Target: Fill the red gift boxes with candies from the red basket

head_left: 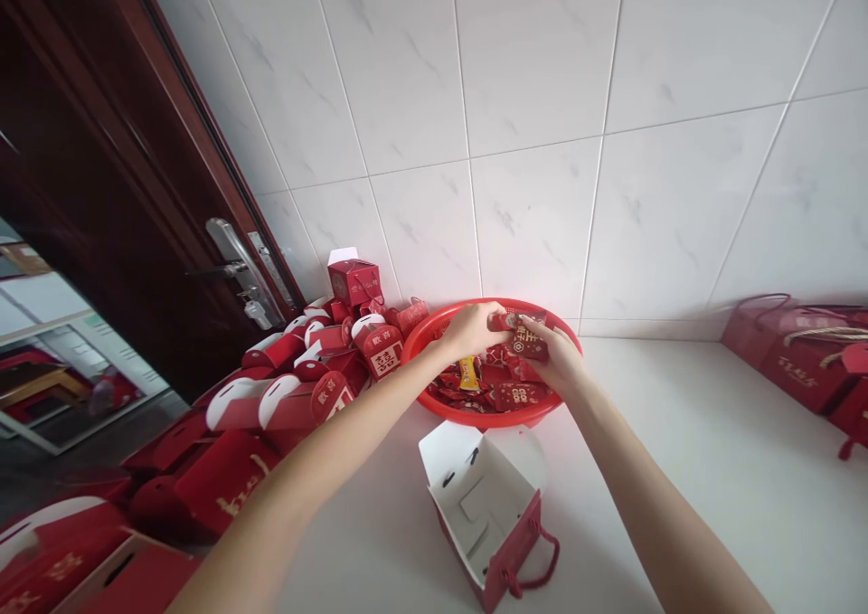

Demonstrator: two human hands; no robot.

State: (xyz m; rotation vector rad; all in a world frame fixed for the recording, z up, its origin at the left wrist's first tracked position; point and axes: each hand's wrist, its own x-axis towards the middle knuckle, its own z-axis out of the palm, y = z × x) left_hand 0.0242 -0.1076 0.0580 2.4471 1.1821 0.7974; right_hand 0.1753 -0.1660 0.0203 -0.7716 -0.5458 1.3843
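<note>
Both hands are over a red plastic basket (570, 388) of wrapped sweets. My right hand (564, 361) is closed on a dark red packet (529, 341) with gold characters. Beside it, my left hand (478, 326) grips a small red packet (503, 322), partly hidden by the fingers. Below them in the basket lie a yellow-wrapped sweet (467, 373) and several red packets (519, 394). In front of the basket stands a red gift box (457, 465) with its top open, a white inside and a red cord handle (542, 560).
Many red paper gift boxes (291, 401) are heaped along the left, some with flaps up. A larger red gift bag (779, 352) stands on the white tabletop (651, 415) at right. Behind are a tiled wall (535, 225) and a dark door with a metal handle (234, 257).
</note>
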